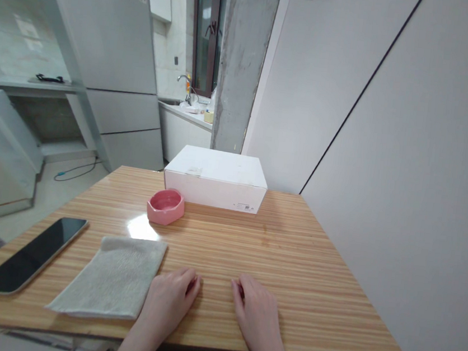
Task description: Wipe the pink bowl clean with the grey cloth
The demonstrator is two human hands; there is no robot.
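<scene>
My left hand (170,296) rests on the wooden table in a loose fist, with nothing showing in it. Its wrist lies against the right edge of a folded grey cloth (114,280). A short way to the right, my right hand (258,312) is also curled closed on the tabletop, and no object shows in its fingers. Left of the cloth lies a black-screened smartphone (32,257), screen up. Beyond the cloth stands a pink faceted bowl (165,207), and a closed white box (218,188) sits behind it at the table's far side.
The wood-grain table (296,295) has its front edge just below my wrists. A white wall (388,159) borders its right side. Behind on the left stand a grey refrigerator (110,37) and a kitchen counter with a sink faucet (188,88). A cable (76,171) lies on the floor.
</scene>
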